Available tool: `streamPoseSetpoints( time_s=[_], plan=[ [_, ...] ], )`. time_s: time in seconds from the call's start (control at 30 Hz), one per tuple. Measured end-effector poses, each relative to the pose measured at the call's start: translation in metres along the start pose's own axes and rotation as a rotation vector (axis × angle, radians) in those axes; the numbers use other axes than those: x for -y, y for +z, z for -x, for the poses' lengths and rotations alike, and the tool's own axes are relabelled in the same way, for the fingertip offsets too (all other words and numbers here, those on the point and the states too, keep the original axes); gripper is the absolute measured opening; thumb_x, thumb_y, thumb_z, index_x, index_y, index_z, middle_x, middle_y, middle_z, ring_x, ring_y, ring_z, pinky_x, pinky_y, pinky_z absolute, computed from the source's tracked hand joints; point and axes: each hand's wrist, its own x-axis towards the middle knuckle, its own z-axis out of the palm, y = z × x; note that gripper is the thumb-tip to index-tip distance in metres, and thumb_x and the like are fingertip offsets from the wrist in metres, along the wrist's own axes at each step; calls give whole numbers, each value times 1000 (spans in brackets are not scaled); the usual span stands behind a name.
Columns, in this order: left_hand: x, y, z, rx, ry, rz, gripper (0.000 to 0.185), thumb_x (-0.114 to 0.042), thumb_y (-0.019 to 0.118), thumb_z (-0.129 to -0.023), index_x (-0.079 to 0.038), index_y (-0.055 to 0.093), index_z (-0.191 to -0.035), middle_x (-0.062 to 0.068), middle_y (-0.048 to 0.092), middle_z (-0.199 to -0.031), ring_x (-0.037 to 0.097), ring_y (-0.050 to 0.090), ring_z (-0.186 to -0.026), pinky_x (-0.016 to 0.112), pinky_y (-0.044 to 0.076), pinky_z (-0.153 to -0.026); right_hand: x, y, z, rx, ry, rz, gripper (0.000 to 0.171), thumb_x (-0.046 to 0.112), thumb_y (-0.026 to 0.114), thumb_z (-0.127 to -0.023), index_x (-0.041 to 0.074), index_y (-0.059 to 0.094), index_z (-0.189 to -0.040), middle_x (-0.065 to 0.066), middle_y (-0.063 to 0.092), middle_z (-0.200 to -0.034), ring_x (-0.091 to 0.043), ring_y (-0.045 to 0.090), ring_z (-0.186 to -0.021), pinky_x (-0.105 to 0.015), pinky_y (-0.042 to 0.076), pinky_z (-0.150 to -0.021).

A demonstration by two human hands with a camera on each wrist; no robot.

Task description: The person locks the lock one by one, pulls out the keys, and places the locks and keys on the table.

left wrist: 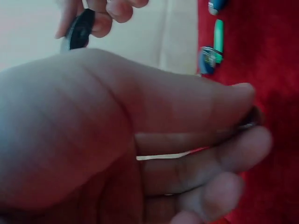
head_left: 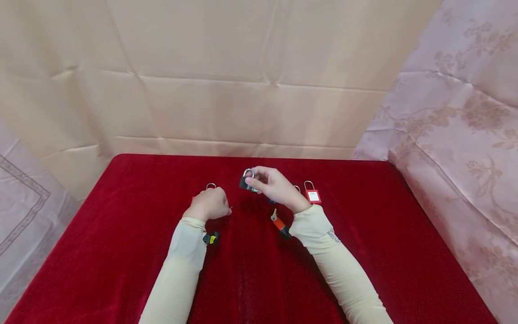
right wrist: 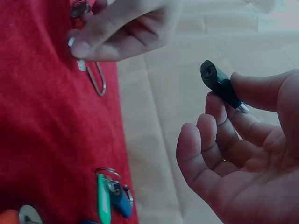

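Note:
Raised above the far part of the table, my right hand (head_left: pixel 279 185) pinches a black padlock (head_left: pixel 245 181) between thumb and fingers, its silver shackle pointing up. In the right wrist view the keyhole end of this padlock (right wrist: pixel 216 81) faces the left hand. My left hand (head_left: pixel 208 203), to its left, pinches a small silver key (right wrist: pixel 81 65) between thumb and forefinger, mostly covered by the fingertips. Behind that hand a shackle (head_left: pixel 211 185) with a bit of red shows. A blue padlock (right wrist: pixel 120 203) with a green tag (right wrist: pixel 103 198) lies on the table.
A red padlock (head_left: pixel 313 196) with a white label lies beyond the right wrist. Nearer, an orange padlock (head_left: pixel 278 222) with keys (head_left: pixel 274 215) lies by the right sleeve. Red cloth (head_left: pixel 251 279) covers the table; a beige curtain (head_left: pixel 226 90) hangs behind.

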Motion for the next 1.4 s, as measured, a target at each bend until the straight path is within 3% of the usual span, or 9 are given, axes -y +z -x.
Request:
streamPoseSetpoints(
  time_s=[0.1, 0.33, 0.63, 0.7, 0.8, 0.93, 1.0, 1.1, 1.4],
  plan=[
    [2, 3, -1, 23, -20, -3, 30, -8, 74, -85, -11, 63, -57, -2, 53, -52, 15, 46, -54, 29, 38, -51, -4, 4, -2, 11, 13, -10, 14, 11, 66, -99, 0, 65, -107, -11, 66, -87, -49, 61, -92, -59, 53, -81],
    [2, 3, -2, 68, -75, 73, 21, -8, 74, -87, -8, 71, -66, 4, 67, -61, 18, 60, -55, 30, 47, -52, -12, 10, -3, 54, 68, 22, 17, 14, 68, -99, 3, 66, -111, -19, 66, -94, -45, 62, -96, -49, 57, -80],
    [0, 2, -2, 79, -161, -20, 23, -22, 81, -87, -11, 72, -69, 2, 68, -62, 17, 62, -61, 36, 46, -62, -15, 12, -1, 68, 79, 22, 19, 14, 68, -98, 2, 66, -113, -20, 67, -94, -46, 62, -96, -46, 57, -79],
    [1, 2, -1, 82, -151, -10, 25, -24, 81, -87, -10, 72, -68, 3, 66, -61, 16, 59, -59, 34, 45, -59, -16, 12, -1, 71, 88, 16, 19, 14, 68, -98, 2, 66, -113, -18, 67, -94, -46, 63, -96, -42, 58, -78],
    [4, 0, -1, 38, -80, 6, 23, -24, 80, -87, -11, 73, -69, 2, 65, -63, 15, 54, -60, 33, 44, -57, -18, 13, -3, 77, 94, 11, 20, 15, 68, -99, 3, 66, -114, -12, 67, -93, -43, 64, -96, -38, 59, -77],
    [8, -7, 0, -31, -15, 44, 18, -21, 79, -87, -6, 75, -96, 5, 70, -88, 21, 61, -77, 41, 52, -70, -22, 15, -14, 78, 101, -8, 20, 13, 66, -100, 0, 66, -114, -16, 66, -92, -42, 65, -92, -35, 59, -73],
    [9, -10, 1, -40, -23, 75, 33, -20, 77, -89, -3, 70, -116, 8, 70, -99, 24, 64, -85, 45, 54, -78, -23, 17, -19, 72, 121, -16, 18, 11, 65, -100, -2, 65, -113, -22, 64, -93, -39, 64, -87, -35, 60, -72],
    [12, -11, 1, -35, -33, 118, 48, -19, 74, -91, 1, 60, -132, 10, 70, -98, 23, 65, -84, 45, 55, -79, -26, 20, -26, 76, 168, -8, 17, 10, 64, -101, -2, 64, -112, -26, 63, -95, -31, 63, -80, -34, 60, -71],
    [18, -10, 2, -5, -2, 158, 58, -14, 70, -93, 8, 48, -142, 23, 65, -124, 34, 63, -111, 51, 49, -98, -32, 40, -37, 170, 244, 40, 17, 13, 61, -102, -1, 64, -112, -9, 63, -88, -18, 60, -75, -31, 58, -69]
  ],
)
